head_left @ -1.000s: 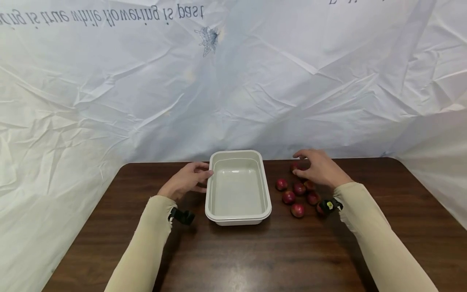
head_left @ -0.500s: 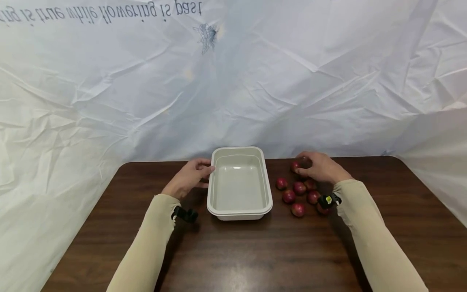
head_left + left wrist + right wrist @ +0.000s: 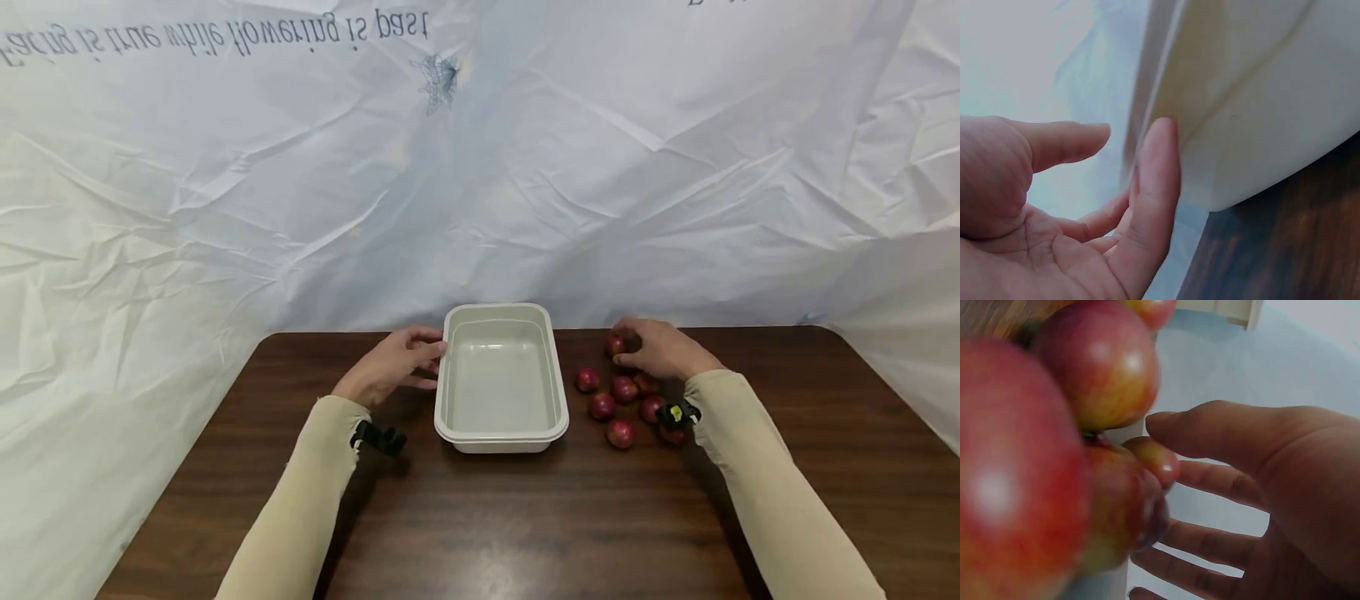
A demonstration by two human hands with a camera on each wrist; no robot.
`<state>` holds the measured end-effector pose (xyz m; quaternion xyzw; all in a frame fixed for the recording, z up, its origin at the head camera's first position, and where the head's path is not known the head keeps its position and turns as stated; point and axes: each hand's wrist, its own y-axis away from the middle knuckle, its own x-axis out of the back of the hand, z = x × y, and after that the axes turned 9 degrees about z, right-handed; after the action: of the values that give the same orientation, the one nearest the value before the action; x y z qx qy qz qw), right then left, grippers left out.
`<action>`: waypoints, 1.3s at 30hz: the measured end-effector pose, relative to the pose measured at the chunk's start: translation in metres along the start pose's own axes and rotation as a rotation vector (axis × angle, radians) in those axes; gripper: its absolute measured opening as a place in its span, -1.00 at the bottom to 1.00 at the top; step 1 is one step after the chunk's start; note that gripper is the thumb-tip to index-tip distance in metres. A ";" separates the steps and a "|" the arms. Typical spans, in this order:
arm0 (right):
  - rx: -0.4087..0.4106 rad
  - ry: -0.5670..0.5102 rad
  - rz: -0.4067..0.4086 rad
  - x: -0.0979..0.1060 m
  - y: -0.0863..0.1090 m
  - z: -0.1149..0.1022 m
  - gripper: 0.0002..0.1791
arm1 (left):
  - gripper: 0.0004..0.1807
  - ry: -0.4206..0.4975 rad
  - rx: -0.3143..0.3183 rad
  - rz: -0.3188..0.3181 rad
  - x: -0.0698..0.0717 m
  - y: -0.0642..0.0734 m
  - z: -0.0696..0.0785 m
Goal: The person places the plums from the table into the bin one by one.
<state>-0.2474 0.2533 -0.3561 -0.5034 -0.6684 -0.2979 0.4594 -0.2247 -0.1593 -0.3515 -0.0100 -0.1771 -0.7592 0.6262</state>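
A pale grey rectangular tray (image 3: 495, 437) stands near the table's back edge, its rim doubled as if two are nested. At its left side is my left hand (image 3: 393, 367), thumb by the rim and the other fingers loosely bent along the outer wall. In the left wrist view the thumb (image 3: 1079, 140) is apart from the wall. Right of the tray lie several red plums (image 3: 621, 433). My right hand (image 3: 660, 350) pinches the rearmost plum (image 3: 615, 345) between thumb and fingers. The right wrist view shows that plum (image 3: 1154, 459) at the fingertips, with larger-looking plums in front.
The dark wooden table (image 3: 495, 525) has a wrinkled white cloth (image 3: 525, 183) hanging close behind its back edge. Another plum (image 3: 672, 433) is partly hidden under the right wrist's camera mount (image 3: 678, 414). The plums lie close together, just right of the tray.
My right thumb and fingers have closed in on the rearmost plum. The tray sits slightly farther back, with my left hand still at its side. The head view has shifted a little.
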 end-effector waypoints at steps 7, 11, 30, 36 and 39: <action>0.019 0.017 -0.009 -0.003 -0.001 0.004 -0.55 | -0.48 0.000 0.006 -0.014 0.001 0.003 0.002; 0.027 0.014 0.002 -0.004 -0.001 0.003 -0.59 | -0.49 0.002 0.009 -0.012 0.001 0.003 0.000; -0.009 0.014 0.028 0.000 -0.001 0.005 -0.68 | -0.45 0.031 -0.017 -0.034 -0.001 -0.001 -0.003; 0.000 0.014 0.050 0.003 -0.001 -0.002 -0.65 | -0.46 0.022 0.000 -0.030 -0.001 -0.001 -0.003; 0.003 0.019 0.053 0.004 0.000 -0.004 -0.65 | -0.45 0.016 -0.002 -0.034 -0.001 -0.001 -0.004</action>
<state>-0.2463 0.2511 -0.3508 -0.5174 -0.6510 -0.2894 0.4740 -0.2248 -0.1593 -0.3555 -0.0014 -0.1716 -0.7699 0.6146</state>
